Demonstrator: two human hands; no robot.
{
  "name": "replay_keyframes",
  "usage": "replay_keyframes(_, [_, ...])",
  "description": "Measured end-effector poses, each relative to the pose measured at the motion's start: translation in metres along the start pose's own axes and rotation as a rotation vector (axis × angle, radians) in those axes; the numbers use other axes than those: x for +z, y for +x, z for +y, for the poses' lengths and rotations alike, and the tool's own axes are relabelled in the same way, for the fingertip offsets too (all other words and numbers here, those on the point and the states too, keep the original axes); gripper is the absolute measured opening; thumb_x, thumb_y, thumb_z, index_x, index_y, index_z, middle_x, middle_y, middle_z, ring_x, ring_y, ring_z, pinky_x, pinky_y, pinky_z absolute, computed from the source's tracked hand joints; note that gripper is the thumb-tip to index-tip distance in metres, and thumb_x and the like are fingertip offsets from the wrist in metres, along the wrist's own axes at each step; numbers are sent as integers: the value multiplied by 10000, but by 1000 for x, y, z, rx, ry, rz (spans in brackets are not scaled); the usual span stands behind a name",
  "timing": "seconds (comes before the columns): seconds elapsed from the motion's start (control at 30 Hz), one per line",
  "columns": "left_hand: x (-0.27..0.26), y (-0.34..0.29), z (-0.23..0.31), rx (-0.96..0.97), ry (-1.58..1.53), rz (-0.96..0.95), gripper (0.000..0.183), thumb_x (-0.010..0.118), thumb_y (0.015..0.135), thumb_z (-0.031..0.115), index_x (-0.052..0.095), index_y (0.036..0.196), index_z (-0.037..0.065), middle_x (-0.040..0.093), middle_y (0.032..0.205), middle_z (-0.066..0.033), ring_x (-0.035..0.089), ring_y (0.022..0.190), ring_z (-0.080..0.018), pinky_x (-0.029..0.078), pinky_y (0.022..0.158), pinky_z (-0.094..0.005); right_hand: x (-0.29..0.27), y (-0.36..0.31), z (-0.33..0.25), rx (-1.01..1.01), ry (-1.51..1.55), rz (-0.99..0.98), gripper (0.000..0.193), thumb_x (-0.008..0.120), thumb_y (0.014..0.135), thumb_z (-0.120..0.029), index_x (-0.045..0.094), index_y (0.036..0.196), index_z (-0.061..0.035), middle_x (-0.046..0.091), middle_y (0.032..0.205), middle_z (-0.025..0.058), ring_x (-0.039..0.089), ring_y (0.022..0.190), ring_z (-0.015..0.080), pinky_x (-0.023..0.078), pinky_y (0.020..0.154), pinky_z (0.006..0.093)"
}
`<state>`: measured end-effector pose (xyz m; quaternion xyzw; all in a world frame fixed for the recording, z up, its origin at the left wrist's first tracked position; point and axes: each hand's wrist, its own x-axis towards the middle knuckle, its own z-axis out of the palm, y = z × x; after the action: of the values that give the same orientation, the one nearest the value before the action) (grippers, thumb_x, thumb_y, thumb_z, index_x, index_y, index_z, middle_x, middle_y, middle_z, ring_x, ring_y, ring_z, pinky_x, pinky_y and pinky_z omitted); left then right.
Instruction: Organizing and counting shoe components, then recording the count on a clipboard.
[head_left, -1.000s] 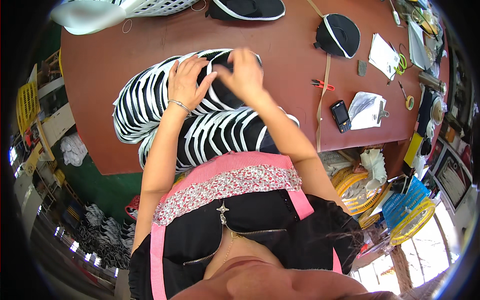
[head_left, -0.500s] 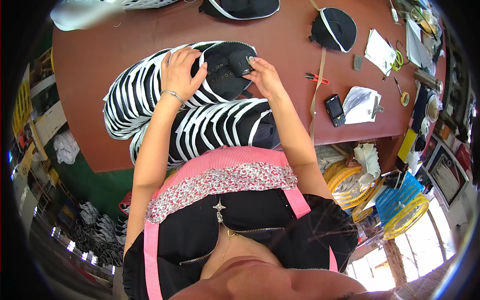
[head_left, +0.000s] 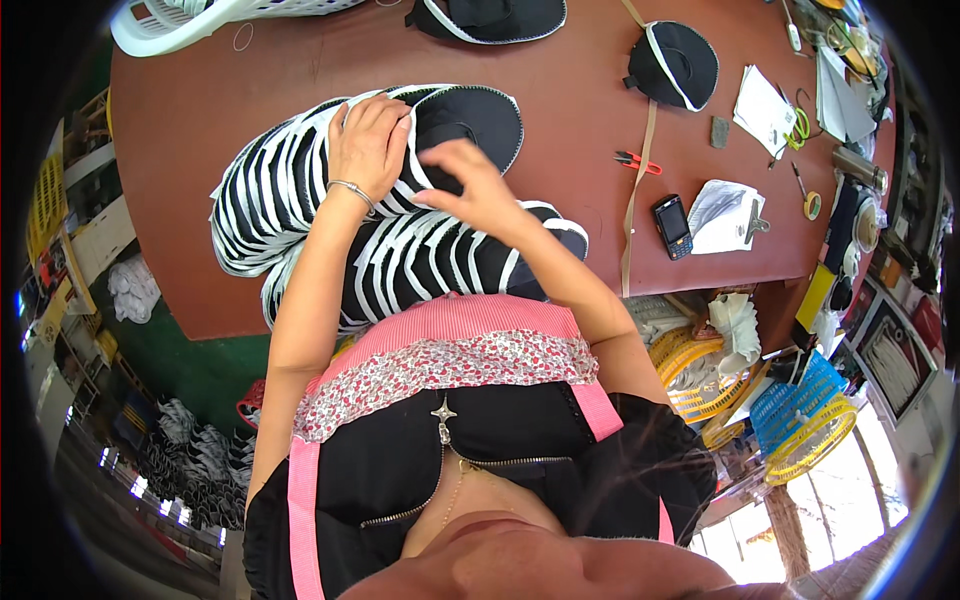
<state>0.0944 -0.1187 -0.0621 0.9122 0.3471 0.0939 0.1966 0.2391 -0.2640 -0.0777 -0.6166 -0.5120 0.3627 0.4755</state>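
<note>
Two rows of black shoe uppers with white edging lie side by side on the table, the far row (head_left: pixel 265 185) and the near row (head_left: pixel 410 262). My left hand (head_left: pixel 368 150) rests over the right part of the far row, its fingers close together and curled on the white edge of the end pieces. The end upper (head_left: pixel 485 120) shows a smooth, rounded black face. Just over its near edge is my right hand (head_left: pixel 475 190), thumb and fingers apart, slightly blurred and holding nothing visible.
On the reddish-brown table (head_left: pixel 570 130) lie red thread snips (head_left: pixel 638 163), a tan strap (head_left: pixel 640 190), a black handheld device (head_left: pixel 672 225) and a clipboard (head_left: pixel 725 215). More black uppers (head_left: pixel 675 65) lie at the back, near a white basket (head_left: pixel 185 25).
My right hand has let go of the black tongue and moved left and nearer to me. The eyelets on the end upper no longer show. My left hand's fingers have drawn together.
</note>
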Motion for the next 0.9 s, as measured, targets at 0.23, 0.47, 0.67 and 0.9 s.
replay_keyframes(0.23, [-12,-8,-8,-17,-166,65,299,507,990,99,640,1257,101,631,1350,-88,550,1314,-275,318,1171,-501,-55,47,-63,-174,-226,418,99,684,936,-88,702,951,8,647,804,160,636,661,271,500,615,352])
replay_keyframes(0.47, [-9,7,-5,8,-124,-27,317,497,1027,153,601,1323,113,616,1380,-88,517,1361,-274,287,1191,-504,-90,177,56,270,-476,95,303,686,932,-283,674,1143,-66,663,1196,163,563,1146,444,443,984,524])
replay_keyframes(0.67, [-30,-18,-25,-43,20,-62,329,535,1029,291,612,1329,178,621,1387,-57,508,1372,-261,246,1201,-525,-1,75,-18,24,-496,166,384,827,781,-188,622,1073,-47,599,1107,133,583,1048,365,506,886,457])
replay_keyframes(0.9, [-17,-14,-29,-17,37,-6,283,575,983,252,672,1239,181,636,1350,-17,543,1325,-233,301,1172,-526,11,24,24,610,-28,-36,393,760,865,-246,616,1137,-1,659,1053,150,654,953,299,555,837,365])
